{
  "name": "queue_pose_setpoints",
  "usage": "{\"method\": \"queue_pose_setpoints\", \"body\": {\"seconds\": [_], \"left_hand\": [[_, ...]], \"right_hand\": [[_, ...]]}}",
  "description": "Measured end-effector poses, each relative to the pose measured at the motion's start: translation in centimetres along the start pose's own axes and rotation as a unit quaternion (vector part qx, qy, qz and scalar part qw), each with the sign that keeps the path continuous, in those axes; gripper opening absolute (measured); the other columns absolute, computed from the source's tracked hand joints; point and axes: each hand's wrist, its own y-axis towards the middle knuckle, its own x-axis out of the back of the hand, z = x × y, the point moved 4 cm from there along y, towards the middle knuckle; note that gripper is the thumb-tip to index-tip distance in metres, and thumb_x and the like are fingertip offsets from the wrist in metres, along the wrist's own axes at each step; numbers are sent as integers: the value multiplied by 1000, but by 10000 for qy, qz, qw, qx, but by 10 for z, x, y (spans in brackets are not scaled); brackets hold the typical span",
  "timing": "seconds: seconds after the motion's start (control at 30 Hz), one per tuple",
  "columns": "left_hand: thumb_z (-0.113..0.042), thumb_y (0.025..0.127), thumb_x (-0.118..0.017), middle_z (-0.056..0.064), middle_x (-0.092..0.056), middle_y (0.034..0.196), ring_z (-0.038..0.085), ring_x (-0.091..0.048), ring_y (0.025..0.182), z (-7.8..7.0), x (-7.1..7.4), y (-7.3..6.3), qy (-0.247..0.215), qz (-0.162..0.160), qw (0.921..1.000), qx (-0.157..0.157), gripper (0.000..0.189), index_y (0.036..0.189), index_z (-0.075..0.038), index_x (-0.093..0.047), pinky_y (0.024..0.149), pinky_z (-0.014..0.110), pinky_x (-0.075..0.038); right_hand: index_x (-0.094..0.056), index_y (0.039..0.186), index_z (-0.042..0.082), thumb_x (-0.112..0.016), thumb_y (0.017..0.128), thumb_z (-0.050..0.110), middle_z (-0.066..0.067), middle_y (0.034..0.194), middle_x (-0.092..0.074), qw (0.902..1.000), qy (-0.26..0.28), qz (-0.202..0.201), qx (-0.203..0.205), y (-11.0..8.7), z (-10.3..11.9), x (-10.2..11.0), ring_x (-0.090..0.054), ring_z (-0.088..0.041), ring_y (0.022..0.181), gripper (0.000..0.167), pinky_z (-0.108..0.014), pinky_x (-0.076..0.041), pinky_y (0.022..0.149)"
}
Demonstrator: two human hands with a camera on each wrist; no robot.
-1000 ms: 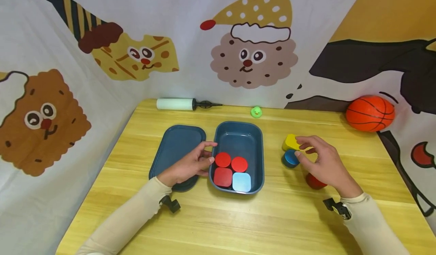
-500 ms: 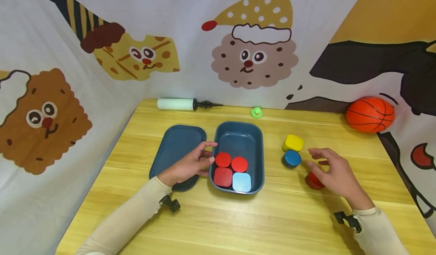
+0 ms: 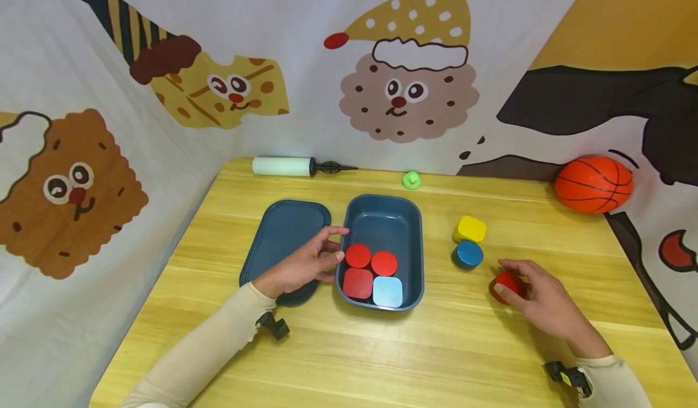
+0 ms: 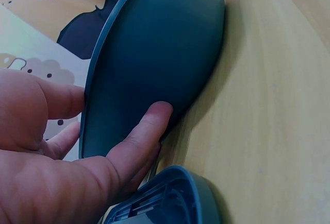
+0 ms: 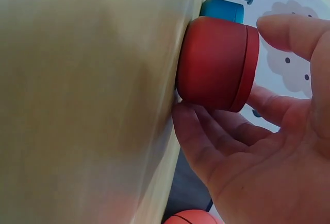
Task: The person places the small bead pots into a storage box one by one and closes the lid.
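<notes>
A blue-grey box (image 3: 382,226) stands mid-table; two red round lids, a red square one and a pale blue square one show inside. At its left wall is my left hand (image 3: 302,264), index fingertip near the rim and thumb (image 4: 139,139) stretched straight along the outside. My right hand (image 3: 545,299) is curled round a small red round jar (image 5: 216,62) with a lid, standing on the table. Its thumb and fingers lie on opposite sides of the jar. A blue round jar (image 3: 468,255) and a yellow squarish jar (image 3: 470,229) stand behind it.
Left of the box lies its dark flat lid (image 3: 283,238), partly under the left hand. At the table's back are a white hand pump (image 3: 283,167) and a green toy duck (image 3: 411,180). An orange basketball (image 3: 594,185) sits at the back right corner. Printed cloth hangs behind.
My right hand has left the yellow and blue jars and come toward me, down around the red jar. The left hand stays at the box.
</notes>
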Motion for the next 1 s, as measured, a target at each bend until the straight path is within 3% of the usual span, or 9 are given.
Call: {"method": "queue_pose_setpoints", "body": {"seconds": [0.23, 0.4, 0.77, 1.0], "left_hand": [[-20, 113, -54, 23, -43, 151, 26, -61, 124, 0, 0, 0, -13, 5, 10000, -12, 59, 165, -24, -26, 100, 54, -59], [-20, 113, -54, 23, -43, 151, 26, -61, 124, 1, 0, -1, -7, -15, 10000, -12, 58, 164, -26, -27, 100, 53, -59], [-20, 112, -55, 23, -44, 152, 26, -61, 126, 1, 0, 0, 34, -10, 10000, -1, 60, 165, -25, -26, 100, 54, -59], [-20, 112, -55, 24, -43, 152, 25, -62, 124, 1, 1, 0, 23, 10, 10000, 15, 61, 165, -23, -25, 100, 53, -59]], "right_hand": [[-61, 143, 6, -83, 94, 27, -18, 135, -67, 9998, 109, 165, 43, -4, -2, -1, -50, 13, 106, 57, -15, -55, 76], [-63, 140, 2, -84, 94, 24, -21, 134, -67, 9995, 230, 201, 85, -3, 1, 0, -49, 18, 107, 56, -13, -57, 77], [-67, 136, 1, -87, 91, 21, -19, 123, -71, 9988, 237, -176, 379, 8, 11, 8, -51, 18, 101, 53, -12, -57, 71], [-70, 133, 2, -90, 87, 22, -9, 117, -69, 9948, -122, -433, 911, 27, 31, 18, -55, 7, 95, 54, -17, -60, 72]]}}
